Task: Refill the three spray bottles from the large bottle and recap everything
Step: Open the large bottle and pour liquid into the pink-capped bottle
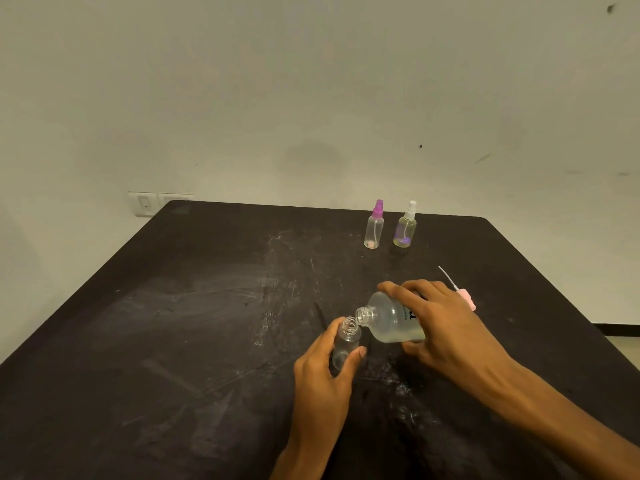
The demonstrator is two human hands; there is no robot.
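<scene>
head view: my left hand (327,370) is wrapped around a small clear spray bottle (346,344) with its cap off, fingers curled behind it and my thumb pressed across its front, holding it upright with its threaded neck open. my right hand (446,327) is closed over the large bottle (391,322), fingers spread over its top and thumb under its lower side. the large bottle is tipped on its side, its open mouth pointing left and sitting just beside the small bottle's neck. pale liquid pools along the large bottle's lower side. both bottles are above the dark, scuffed counter (173,341), right of its middle. a pink spray cap (467,297) with its thin dip tube lies flat on the counter just past my right hand, toward the right edge. near the far edge, toward the far right corner, two capped spray bottles stand upright just beside each other: a purple-capped bottle (374,226) on the left that looks nearly empty, and a white-capped bottle (406,226) on the right with yellowish liquid in it.
</scene>
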